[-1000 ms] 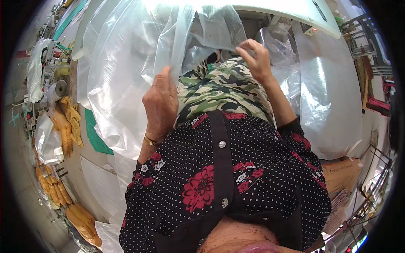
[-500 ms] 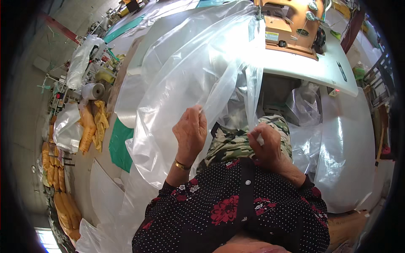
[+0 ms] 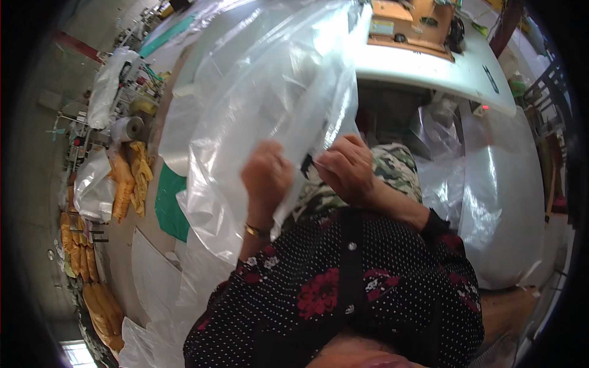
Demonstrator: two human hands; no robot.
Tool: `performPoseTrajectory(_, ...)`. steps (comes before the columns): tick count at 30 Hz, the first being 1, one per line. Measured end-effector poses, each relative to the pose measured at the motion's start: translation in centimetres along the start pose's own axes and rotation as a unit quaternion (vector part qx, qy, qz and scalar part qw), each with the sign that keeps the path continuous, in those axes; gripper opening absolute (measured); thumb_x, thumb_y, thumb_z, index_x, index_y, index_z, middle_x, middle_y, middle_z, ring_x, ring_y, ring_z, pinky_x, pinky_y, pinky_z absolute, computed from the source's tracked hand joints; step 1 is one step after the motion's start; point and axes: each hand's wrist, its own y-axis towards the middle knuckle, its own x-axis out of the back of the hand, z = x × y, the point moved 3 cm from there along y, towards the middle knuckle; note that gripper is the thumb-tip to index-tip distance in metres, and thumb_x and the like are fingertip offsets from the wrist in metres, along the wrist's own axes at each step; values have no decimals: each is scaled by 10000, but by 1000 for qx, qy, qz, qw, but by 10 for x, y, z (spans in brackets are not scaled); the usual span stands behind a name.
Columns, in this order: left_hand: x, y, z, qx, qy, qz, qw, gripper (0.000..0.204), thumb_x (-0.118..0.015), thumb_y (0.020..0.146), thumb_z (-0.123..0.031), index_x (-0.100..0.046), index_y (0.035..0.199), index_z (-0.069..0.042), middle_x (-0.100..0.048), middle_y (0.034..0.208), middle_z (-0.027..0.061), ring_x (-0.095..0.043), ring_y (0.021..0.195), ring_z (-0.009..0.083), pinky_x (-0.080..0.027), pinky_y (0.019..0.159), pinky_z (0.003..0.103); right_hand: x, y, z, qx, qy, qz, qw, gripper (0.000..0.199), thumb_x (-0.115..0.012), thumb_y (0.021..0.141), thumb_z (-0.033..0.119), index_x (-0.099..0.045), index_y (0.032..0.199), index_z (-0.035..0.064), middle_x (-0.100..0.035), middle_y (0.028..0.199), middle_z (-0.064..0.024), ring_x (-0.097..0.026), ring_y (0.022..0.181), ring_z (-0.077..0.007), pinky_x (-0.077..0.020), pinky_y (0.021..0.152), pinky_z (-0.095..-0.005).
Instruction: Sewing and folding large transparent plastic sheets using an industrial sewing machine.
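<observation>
A large clear plastic sheet (image 3: 245, 122) drapes from the sewing table over my lap and down to the left. My left hand (image 3: 267, 175), smeared by motion, is closed on the sheet near its edge. My right hand (image 3: 347, 167) is closed with its fingers pinching another part of the sheet's edge, close above my lap. Beyond my hands, an orange-brown sewing machine (image 3: 411, 30) stands on the white tabletop (image 3: 429, 70), with the far end of the sheet running up beside it.
Black tweezers (image 3: 491, 80) lie on the tabletop at the right. More clear plastic (image 3: 442, 132) hangs below the table. A broad pale panel (image 3: 500, 202) curves down at my right. Green cloth (image 3: 172, 205), a roll (image 3: 129, 129) and yellow bundles (image 3: 101, 313) lie at the left.
My right hand has moved left and up, closer to my left hand, bringing the sheet's edge along. The left hand has shifted slightly. The whole view has tilted a little.
</observation>
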Motion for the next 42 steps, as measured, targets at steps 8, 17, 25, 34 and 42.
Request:
performPoseTrajectory(8,16,16,20,51,-28,-20,998,116,-471,765,18,-559,817,-37,-591,713,97,-586,622,272,-468,581,349,-18,-9,-2,-16,13,17,1000,192,-707,717,42,-571,849,74,-540,725,-37,-555,644,-217,-426,668,-335)
performPoseTrajectory(17,-23,-32,-14,249,-537,60,804,128,-439,856,30,-549,884,-28,-497,702,-12,-424,616,51,-367,573,188,-20,-24,-3,-44,31,-1,999,248,-743,683,12,-591,874,58,-591,758,-60,-577,673,-247,-440,644,-350)
performPoseTrajectory(25,-10,-28,-15,143,-252,-39,956,57,-598,880,-29,-563,924,-20,-500,751,-12,-444,673,63,-416,618,228,-24,-28,-1,-59,14,-4,998,196,-721,717,57,-608,876,85,-591,781,-31,-592,704,-213,-445,693,-338)
performPoseTrajectory(34,11,-34,-16,101,-229,-5,968,129,-585,808,37,-640,921,8,-628,835,79,-598,704,147,-482,653,261,-29,-25,0,-43,2,15,999,206,-730,721,64,-623,894,92,-597,794,-22,-588,710,-202,-449,703,-341)
performPoseTrajectory(42,5,-45,-16,225,-445,104,860,196,-603,893,22,-653,1080,55,-638,895,34,-555,749,82,-462,674,222,-30,-24,9,-10,-12,28,999,206,-737,721,90,-630,898,92,-593,797,-12,-599,718,-177,-453,736,-347)
